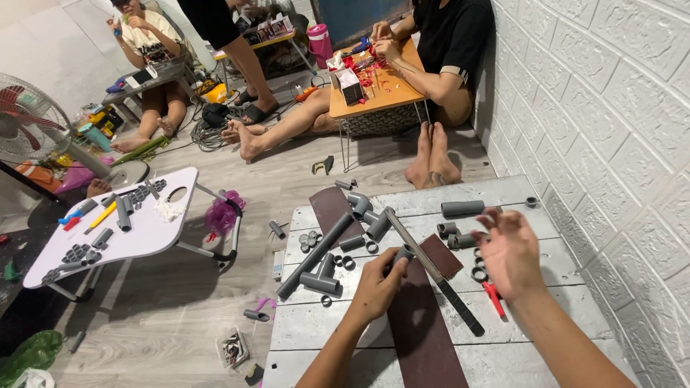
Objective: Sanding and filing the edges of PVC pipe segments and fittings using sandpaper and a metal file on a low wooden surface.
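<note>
**Head view: grey pipe pieces on a pale wooden board**

Head camera looks down at a floor workspace. At far left a white folding table (147, 233) carries grey pipe offcuts and small tools, and a standing fan (25, 118) is behind it. Near its right edge a pink plastic bag (223, 213) lies on the floor.

Moving right, a whitewashed wooden board (316, 327) fills the near middle. On it a long grey pipe (316, 255) runs diagonally, with a short grey pipe piece (320, 283) beside its near end. Grey elbow fittings (361, 206) sit at the far end of a brown strip (420, 323) that crosses the board.

The person's left hand (377, 284) is closed around a small grey fitting (404, 252), pressed down on the brown strip. Just right of it a hacksaw (435, 271) lies slanted, its black handle nearest the camera.

Further right, the right hand (512, 253) hovers above the board with fingers loosely spread, holding nothing. A red-handled tool (494, 299) lies just below it, with grey rings (479, 273) and a short grey tube (463, 208) near.

Far across the room, other people sit around a small orange table (377, 90). A white brick wall (618, 144) closes the right side.
</note>
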